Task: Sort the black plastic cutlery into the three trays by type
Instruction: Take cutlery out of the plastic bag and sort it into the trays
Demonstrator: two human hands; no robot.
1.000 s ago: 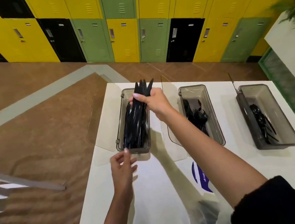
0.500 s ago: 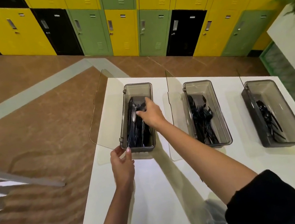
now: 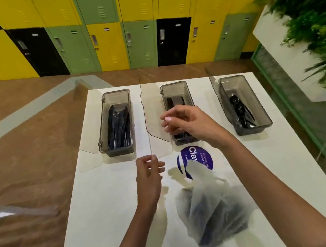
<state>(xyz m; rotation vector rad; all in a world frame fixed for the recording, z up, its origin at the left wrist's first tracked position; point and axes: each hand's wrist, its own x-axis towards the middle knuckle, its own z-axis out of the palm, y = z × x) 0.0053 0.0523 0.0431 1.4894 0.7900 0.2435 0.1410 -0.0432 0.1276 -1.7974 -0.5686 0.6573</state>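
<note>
Three smoky plastic trays stand in a row at the far side of the white table (image 3: 110,198). The left tray (image 3: 117,97) holds a neat stack of black cutlery (image 3: 119,129). The middle tray (image 3: 175,88) has black pieces partly hidden by my right hand (image 3: 188,122), which hovers over it with fingers loosely apart and nothing in them. The right tray (image 3: 235,82) holds a few black pieces (image 3: 241,109). My left hand (image 3: 148,177) floats above the table in front of the left tray, holding nothing. A thin plastic bag (image 3: 212,208) with dark cutlery inside lies near me.
A round blue sticker (image 3: 192,157) is on the table behind the bag. Clear hinged lids (image 3: 155,124) lie open beside the trays. Yellow, green and black lockers (image 3: 109,34) line the far wall. A white planter with green plants (image 3: 311,16) stands at right.
My right hand let go of the cutlery bundle in the left tray and moved right over the middle tray. My left hand left the left tray's near end. The view shifted right.
</note>
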